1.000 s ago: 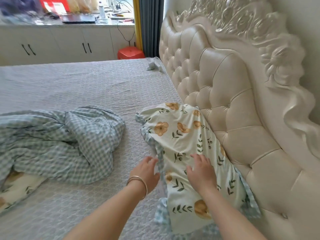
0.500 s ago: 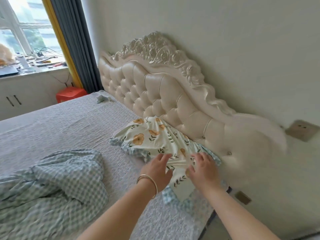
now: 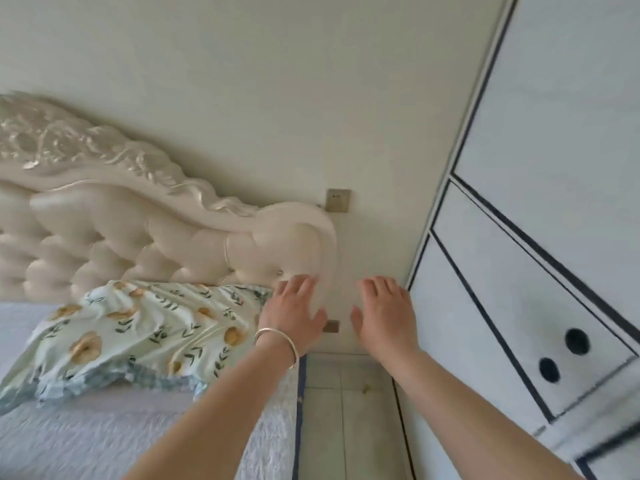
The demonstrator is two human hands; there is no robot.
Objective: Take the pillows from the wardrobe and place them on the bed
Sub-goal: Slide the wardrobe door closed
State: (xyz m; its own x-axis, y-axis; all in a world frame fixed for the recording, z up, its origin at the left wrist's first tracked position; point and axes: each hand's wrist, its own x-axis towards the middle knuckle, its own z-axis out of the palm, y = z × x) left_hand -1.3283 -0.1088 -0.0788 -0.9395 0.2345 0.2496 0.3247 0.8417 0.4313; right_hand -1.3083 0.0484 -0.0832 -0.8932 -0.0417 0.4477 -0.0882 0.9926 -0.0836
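Note:
A floral pillow with orange flowers and a checked frill lies on the bed, its far edge against the tufted cream headboard. My left hand, a silver bangle on its wrist, hovers open just past the pillow's right end, off the fabric. My right hand is open too, held in the air over the gap between bed and wardrobe. The white wardrobe with dark trim fills the right side; its doors and drawers look closed. Neither hand holds anything.
A narrow strip of tiled floor runs between the bed's edge and the wardrobe. Wall sockets sit beside the headboard's end. Two round finger holes mark a wardrobe drawer front.
Both hands have come off the pillow and lifted to the right. The view has swung right from the bed toward the wall and wardrobe; the checked blanket is out of sight.

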